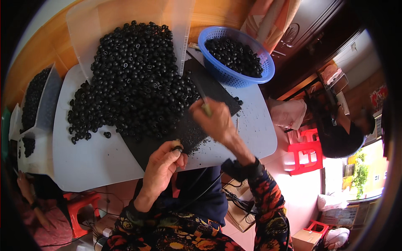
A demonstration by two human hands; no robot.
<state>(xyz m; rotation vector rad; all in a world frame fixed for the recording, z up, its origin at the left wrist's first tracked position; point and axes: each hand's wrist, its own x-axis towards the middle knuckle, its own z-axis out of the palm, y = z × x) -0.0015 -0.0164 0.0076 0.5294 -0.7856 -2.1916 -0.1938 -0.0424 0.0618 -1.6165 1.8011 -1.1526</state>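
Observation:
At the near edge of the table, my left hand point(161, 165) pinches a small round black part point(179, 149) between thumb and fingers. To its right and a little farther off, my right hand point(215, 121) is closed round the yellow-green handle of a knife point(207, 109). The blade points away from me and is smeared by motion. Under both hands lies a dark mat point(142, 146) scattered with black crumbs point(194, 138). A large heap of round, hollow black parts point(134, 83) spreads over the mat and table to the left, spilling from a translucent bin point(81, 46) lying open toward me.
A blue perforated basket point(238, 79) of black parts stands at the table's point(92, 163) far right. At left are a clear tub point(46, 100) of similar parts and another person's arm point(25, 188). Red stools point(305, 157) and another person point(339, 125) are at right.

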